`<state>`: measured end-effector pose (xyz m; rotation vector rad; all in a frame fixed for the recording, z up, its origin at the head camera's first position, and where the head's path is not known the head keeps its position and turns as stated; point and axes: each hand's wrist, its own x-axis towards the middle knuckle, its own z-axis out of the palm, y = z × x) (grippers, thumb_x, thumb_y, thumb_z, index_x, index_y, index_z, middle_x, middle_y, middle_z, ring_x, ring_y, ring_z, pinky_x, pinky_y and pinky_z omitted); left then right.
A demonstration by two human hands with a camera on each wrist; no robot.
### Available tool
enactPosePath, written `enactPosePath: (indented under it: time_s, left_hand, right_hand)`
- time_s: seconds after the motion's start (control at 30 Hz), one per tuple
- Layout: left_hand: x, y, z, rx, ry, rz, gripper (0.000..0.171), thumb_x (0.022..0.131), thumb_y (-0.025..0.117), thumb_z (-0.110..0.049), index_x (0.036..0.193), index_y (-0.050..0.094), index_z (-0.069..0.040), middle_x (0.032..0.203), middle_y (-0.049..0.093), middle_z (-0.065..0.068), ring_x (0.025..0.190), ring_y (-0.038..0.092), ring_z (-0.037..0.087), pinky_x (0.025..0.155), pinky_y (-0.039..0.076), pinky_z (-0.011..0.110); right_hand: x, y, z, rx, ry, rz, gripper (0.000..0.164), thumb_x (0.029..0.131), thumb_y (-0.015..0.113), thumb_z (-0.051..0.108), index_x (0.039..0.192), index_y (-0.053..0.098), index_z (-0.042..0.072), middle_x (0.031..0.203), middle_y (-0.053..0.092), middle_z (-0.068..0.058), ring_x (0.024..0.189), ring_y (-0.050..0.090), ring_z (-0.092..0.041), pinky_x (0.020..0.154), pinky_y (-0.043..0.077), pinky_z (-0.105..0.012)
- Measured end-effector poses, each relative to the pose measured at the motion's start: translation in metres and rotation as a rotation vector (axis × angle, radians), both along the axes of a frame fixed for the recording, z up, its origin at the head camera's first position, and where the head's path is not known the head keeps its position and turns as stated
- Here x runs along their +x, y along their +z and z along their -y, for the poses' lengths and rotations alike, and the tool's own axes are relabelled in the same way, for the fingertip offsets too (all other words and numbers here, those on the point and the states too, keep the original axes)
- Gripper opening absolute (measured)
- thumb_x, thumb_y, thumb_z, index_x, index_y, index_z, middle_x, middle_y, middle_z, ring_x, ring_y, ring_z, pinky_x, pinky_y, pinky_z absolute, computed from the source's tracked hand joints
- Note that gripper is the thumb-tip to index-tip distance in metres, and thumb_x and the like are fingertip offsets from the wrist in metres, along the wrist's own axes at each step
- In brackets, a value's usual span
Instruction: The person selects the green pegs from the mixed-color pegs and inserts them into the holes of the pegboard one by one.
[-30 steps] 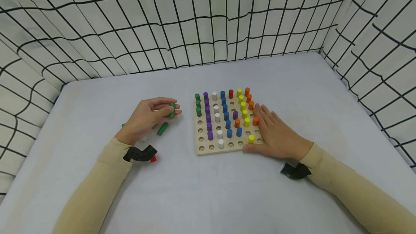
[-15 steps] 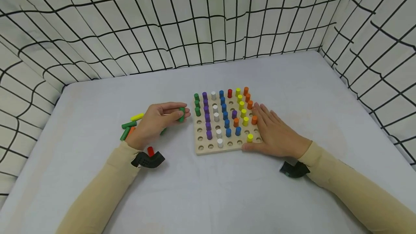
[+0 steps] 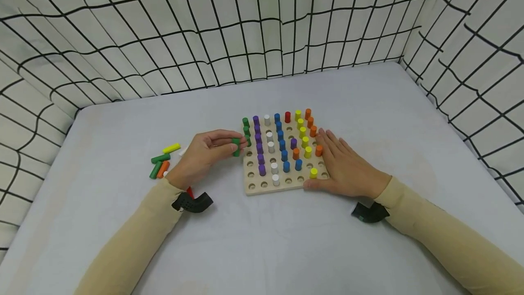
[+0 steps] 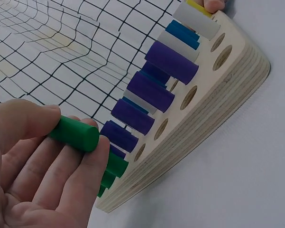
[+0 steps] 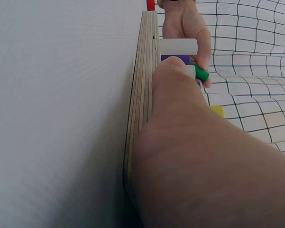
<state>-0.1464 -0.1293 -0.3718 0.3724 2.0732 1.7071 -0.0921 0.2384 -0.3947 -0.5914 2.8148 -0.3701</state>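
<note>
A green peg (image 4: 76, 133) is pinched between the thumb and fingers of my left hand (image 3: 206, 156), just off the left edge of the wooden pegboard (image 3: 262, 187). Upright in the board stand columns of pegs: green ones (image 3: 245, 122) at the left, then purple (image 3: 259, 149), white (image 3: 271, 147), blue (image 3: 282, 145), yellow (image 3: 304, 142) and orange (image 3: 310, 122). A single red peg (image 3: 288, 116) stands at the back. Bare holes show in the left column in front of the green pegs. My right hand (image 3: 348, 163) rests with straight fingers along the board's right edge, thumb at its near corner.
Left of my left hand lie loose pegs: a yellow one (image 3: 171, 148), two green, an orange one (image 3: 163, 169) and white ones partly hidden. A red peg (image 3: 190, 192) shows beside the left wrist. Black wire grid walls (image 3: 254, 22) border the white table (image 3: 262, 249).
My left hand has moved right with the green peg, up to the board's left edge, uncovering loose pegs behind it. The right hand keeps its place on the board.
</note>
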Motion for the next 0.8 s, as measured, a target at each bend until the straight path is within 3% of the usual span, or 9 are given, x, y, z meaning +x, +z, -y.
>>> enactPosePath:
  time_s: [0.3,0.8]
  left_hand:
    - [-0.005,-0.005,-0.009,-0.079,-0.008,-0.011,0.033,0.099,0.071,-0.029,0.130,0.068,-0.017,0.131,0.074,0.001,0.127,0.068,0.010,0.104,0.053,0.017]
    - [-0.006,-0.010,-0.015,-0.056,-0.036,-0.047,0.031,0.097,0.074,-0.020,0.127,0.068,-0.012,0.133,0.073,0.002,0.122,0.071,0.009,0.101,0.056,0.019]
  right_hand:
    - [0.000,0.000,0.000,-0.008,0.002,0.009,0.132,0.081,0.046,0.093,0.165,0.003,0.001,0.176,-0.004,-0.016,0.165,0.000,-0.038,0.132,0.012,-0.062]
    - [0.000,-0.001,-0.001,0.002,-0.003,0.007,0.133,0.081,0.045,0.094,0.165,0.003,0.001,0.176,-0.004,-0.016,0.165,0.000,-0.038,0.132,0.012,-0.062]
